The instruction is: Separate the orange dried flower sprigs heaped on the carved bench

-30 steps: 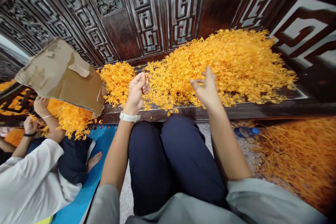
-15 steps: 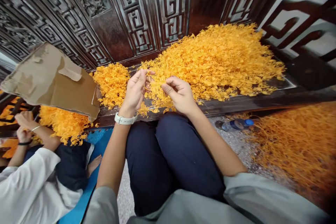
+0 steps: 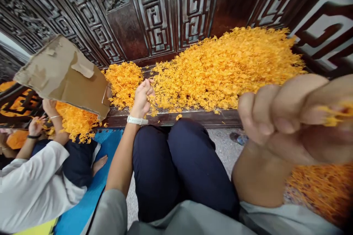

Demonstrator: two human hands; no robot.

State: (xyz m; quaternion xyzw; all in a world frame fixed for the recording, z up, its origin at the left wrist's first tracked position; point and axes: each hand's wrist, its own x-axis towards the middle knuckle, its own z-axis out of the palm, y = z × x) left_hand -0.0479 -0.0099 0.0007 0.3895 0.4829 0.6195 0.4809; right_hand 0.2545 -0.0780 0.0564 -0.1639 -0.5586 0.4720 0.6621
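Close to the camera on the right, my right hand (image 3: pixel 286 117) is closed in a pinch, blurred. A small yellow-orange flower (image 3: pixel 335 115) pokes out from between its thumb and fingers. My left hand (image 3: pixel 143 97), with a pale watch strap (image 3: pixel 137 120) at the wrist, is at the bench edge. Its fingers are curled together, with a thin yellow-orange flower sprig at them, partly hidden. Just right of that hand begins a big heap of yellow-orange flowers (image 3: pixel 220 69) on the dark wooden bench (image 3: pixel 193 116). A smaller flower pile (image 3: pixel 125 82) lies to its left.
A torn cardboard box (image 3: pixel 60 80) stands left of the small pile. Beyond it, a person in a white shirt (image 3: pixel 35 187) sits on a blue mat (image 3: pixel 79 198). Orange stems (image 3: pixel 317 191) lie heaped on the floor at right. Behind the bench rises a carved wooden back (image 3: pixel 165 18).
My right hand has moved away from my left, right and up towards the camera, with a flower in its fingers. The left hand stays near the bench edge. The view has shifted slightly.
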